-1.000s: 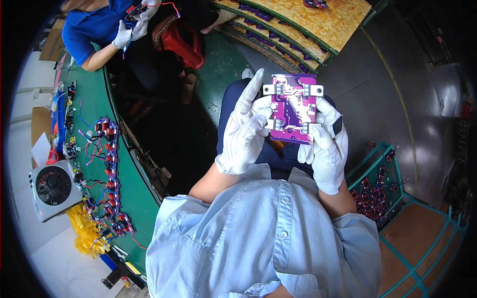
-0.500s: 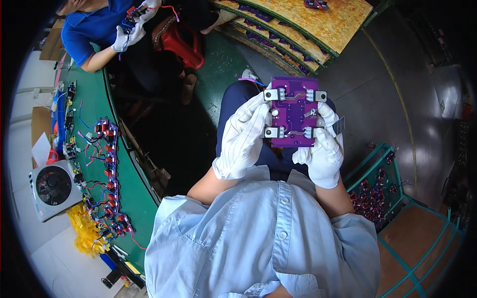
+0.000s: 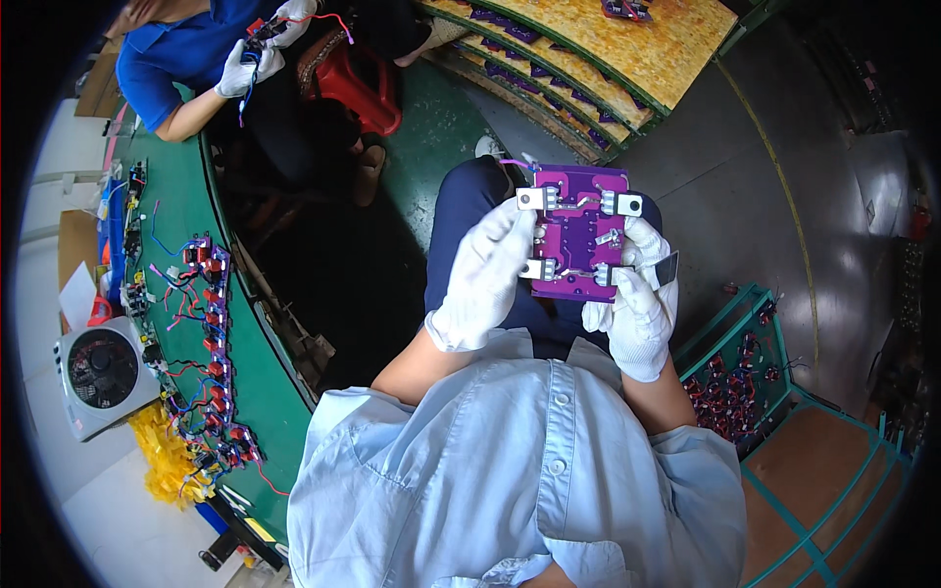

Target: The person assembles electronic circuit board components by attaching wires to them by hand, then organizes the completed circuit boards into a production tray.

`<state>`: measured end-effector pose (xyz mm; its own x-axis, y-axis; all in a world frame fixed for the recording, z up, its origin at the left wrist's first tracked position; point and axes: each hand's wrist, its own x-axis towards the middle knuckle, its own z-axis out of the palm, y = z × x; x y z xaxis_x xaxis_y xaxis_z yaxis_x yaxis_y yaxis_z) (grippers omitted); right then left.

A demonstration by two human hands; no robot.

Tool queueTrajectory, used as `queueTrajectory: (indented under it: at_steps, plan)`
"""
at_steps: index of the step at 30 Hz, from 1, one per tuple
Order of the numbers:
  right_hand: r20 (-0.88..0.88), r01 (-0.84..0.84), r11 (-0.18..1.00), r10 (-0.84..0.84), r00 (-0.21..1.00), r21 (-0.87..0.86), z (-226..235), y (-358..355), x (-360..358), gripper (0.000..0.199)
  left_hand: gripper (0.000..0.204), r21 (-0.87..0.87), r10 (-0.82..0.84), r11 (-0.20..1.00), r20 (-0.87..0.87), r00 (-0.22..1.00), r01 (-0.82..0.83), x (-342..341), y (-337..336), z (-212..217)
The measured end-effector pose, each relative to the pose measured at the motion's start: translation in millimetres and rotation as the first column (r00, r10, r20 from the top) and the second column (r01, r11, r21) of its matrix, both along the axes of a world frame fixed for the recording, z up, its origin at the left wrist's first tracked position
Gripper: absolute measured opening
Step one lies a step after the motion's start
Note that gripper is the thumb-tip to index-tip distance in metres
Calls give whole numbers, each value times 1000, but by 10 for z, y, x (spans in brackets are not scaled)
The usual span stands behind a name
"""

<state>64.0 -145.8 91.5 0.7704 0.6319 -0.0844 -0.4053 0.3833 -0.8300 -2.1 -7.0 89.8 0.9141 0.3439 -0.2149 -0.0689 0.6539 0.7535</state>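
Observation:
A purple circuit board (image 3: 580,235) is held up over my lap, face with solder traces toward me. Silver-tabbed, three-legged components stand out from its left and right sides. My left hand (image 3: 482,274), in a white knit glove, is closed on the left edge, its fingertips by the tabs. Along the lower right edge my gloved right hand (image 3: 639,314) is closed on the board, thumb near the lower right tab. A small dark flat plate (image 3: 667,268) sticks out beside the right fingers; how it is held is hidden. A purple wire (image 3: 513,163) shows beyond the board's upper left corner.
On the left, a green bench (image 3: 235,333) carries a row of wired boards (image 3: 218,353) and a fan (image 3: 103,367). A co-worker's gloved hands (image 3: 250,69) hold a wired part. Stacked wooden trays (image 3: 588,49) stand ahead, a teal rack (image 3: 774,343) at lower right.
The circuit board has tilted and shifted slightly toward me. The small plate by my right hand has turned and now looks darker. The left fingers have moved slightly along the tabs.

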Motion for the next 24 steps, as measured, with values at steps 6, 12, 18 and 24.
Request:
queueTrajectory:
  at_steps: [6,12,18,24]
  plan:
    - [104,-9,992,22,994,-127,18,82,33,43,40,124,-201,973,27,979,196,1,33,65]
    - [698,181,825,312,644,-535,89,-59,334,55,41,579,153,804,23,988,-138,-135,91,-206]
    - [785,287,731,588,194,-619,511,9,382,47,44,865,185,481,62,981,-145,-200,108,-313]
    - [765,356,697,637,94,-623,549,69,322,42,44,873,223,246,371,901,-421,-157,69,-183]
